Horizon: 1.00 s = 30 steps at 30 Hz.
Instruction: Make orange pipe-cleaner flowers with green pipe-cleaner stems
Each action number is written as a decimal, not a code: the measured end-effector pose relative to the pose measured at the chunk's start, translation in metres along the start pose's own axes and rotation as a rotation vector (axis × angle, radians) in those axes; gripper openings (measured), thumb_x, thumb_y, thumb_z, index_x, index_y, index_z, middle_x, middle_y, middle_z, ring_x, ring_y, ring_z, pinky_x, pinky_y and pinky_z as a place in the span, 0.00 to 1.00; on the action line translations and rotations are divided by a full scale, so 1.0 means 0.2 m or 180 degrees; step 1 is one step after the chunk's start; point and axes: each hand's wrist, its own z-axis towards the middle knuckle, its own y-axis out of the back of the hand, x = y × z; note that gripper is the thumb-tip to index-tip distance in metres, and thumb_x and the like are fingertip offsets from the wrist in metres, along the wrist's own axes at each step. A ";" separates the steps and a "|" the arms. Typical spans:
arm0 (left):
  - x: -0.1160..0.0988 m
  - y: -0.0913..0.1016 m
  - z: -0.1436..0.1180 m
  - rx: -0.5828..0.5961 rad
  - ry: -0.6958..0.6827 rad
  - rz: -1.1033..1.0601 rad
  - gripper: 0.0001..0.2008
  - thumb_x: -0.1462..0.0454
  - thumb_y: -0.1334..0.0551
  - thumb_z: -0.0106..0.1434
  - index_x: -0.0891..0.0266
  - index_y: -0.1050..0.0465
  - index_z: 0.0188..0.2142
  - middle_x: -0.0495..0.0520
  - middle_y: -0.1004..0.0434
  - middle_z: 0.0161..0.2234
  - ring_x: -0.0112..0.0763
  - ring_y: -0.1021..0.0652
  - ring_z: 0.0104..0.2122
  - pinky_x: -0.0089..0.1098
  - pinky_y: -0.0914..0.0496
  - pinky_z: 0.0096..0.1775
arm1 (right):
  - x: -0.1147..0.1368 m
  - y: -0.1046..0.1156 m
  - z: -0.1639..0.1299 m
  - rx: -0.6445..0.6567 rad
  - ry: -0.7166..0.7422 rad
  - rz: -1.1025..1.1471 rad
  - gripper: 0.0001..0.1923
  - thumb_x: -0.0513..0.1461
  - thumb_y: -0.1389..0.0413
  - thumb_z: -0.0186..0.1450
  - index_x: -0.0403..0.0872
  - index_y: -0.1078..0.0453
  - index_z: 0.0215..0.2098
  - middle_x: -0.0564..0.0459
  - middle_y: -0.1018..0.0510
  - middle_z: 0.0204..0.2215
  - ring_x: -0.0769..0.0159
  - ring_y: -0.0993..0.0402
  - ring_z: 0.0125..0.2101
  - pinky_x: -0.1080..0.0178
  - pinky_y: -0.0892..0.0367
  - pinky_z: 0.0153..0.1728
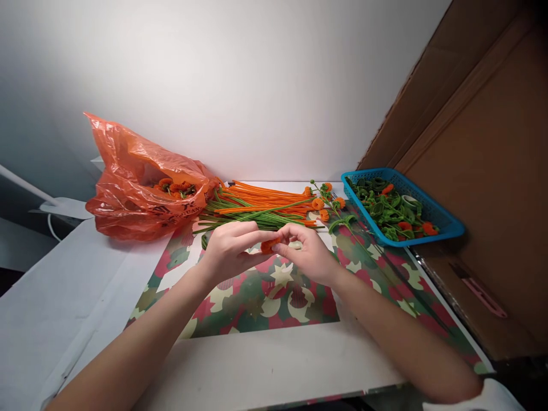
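Coil [269, 246], orange, pinched between both hands' fingertips. Left hand [231, 249] and right hand [309, 254] closed on it above surface [274, 359]. Stems [261, 206] just beyond.

Both hands meet at centre: the left hand [231, 248] and right hand [306, 251] pinch a small orange coil [269, 245] between them. Orange and green stems [261, 206] lie at twelve o'clock, an orange bag [137, 177] at ten, a blue basket [400, 206] at two.

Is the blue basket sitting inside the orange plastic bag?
No, the blue basket sits on the right by the cardboard, far from the orange bag on the left.
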 end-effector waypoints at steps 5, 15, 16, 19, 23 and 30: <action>0.01 -0.01 -0.01 -0.0072 -0.0049 -0.0052 0.07 0.64 0.34 0.61 0.58 0.25 0.41 0.44 0.33 0.21 0.21 0.33 0.19 0.25 0.39 0.23 | 0.00 0.00 0.00 0.0224 0.0101 0.0084 0.07 0.41 0.43 0.64 0.45 0.28 0.34 0.52 0.23 0.33 0.65 0.27 0.37 0.62 0.34 0.37; 0.02 0.04 -0.02 -0.0565 0.1172 -0.0783 0.24 0.61 0.30 0.55 0.59 0.33 0.50 0.46 0.33 0.29 0.25 0.31 0.25 0.28 0.32 0.29 | -0.10 0.06 0.02 -0.0739 0.1480 -0.0574 0.06 0.42 0.48 0.69 0.49 0.35 0.36 0.52 0.29 0.33 0.65 0.31 0.36 0.60 0.35 0.38; 0.02 0.04 -0.02 -0.0621 0.1248 -0.0789 0.19 0.63 0.31 0.56 0.60 0.32 0.46 0.46 0.33 0.29 0.24 0.31 0.25 0.28 0.32 0.29 | -0.11 0.07 0.01 -0.0924 0.1833 -0.0925 0.04 0.40 0.49 0.69 0.49 0.36 0.36 0.52 0.30 0.33 0.64 0.32 0.36 0.60 0.36 0.38; 0.00 0.03 -0.01 -0.0507 0.1081 -0.0661 0.09 0.65 0.32 0.57 0.61 0.30 0.36 0.46 0.32 0.26 0.24 0.31 0.24 0.27 0.33 0.28 | -0.11 0.08 0.00 -0.1166 0.2558 -0.1719 0.04 0.34 0.50 0.68 0.49 0.37 0.40 0.50 0.28 0.35 0.62 0.32 0.38 0.59 0.37 0.39; -0.04 0.00 0.01 -0.0377 0.0646 -0.0512 0.12 0.64 0.29 0.55 0.61 0.29 0.36 0.49 0.28 0.28 0.25 0.28 0.26 0.27 0.31 0.28 | -0.13 0.07 -0.01 -0.1334 0.2990 -0.2226 0.07 0.33 0.51 0.68 0.49 0.37 0.43 0.49 0.26 0.35 0.62 0.31 0.37 0.58 0.38 0.39; -0.10 -0.02 0.02 -0.0594 0.0408 -0.0338 0.13 0.67 0.31 0.57 0.59 0.26 0.42 0.54 0.21 0.37 0.30 0.20 0.35 0.30 0.24 0.37 | -0.14 0.07 -0.02 -0.1285 0.2888 -0.2305 0.05 0.35 0.48 0.69 0.50 0.32 0.41 0.52 0.23 0.33 0.64 0.29 0.34 0.59 0.40 0.39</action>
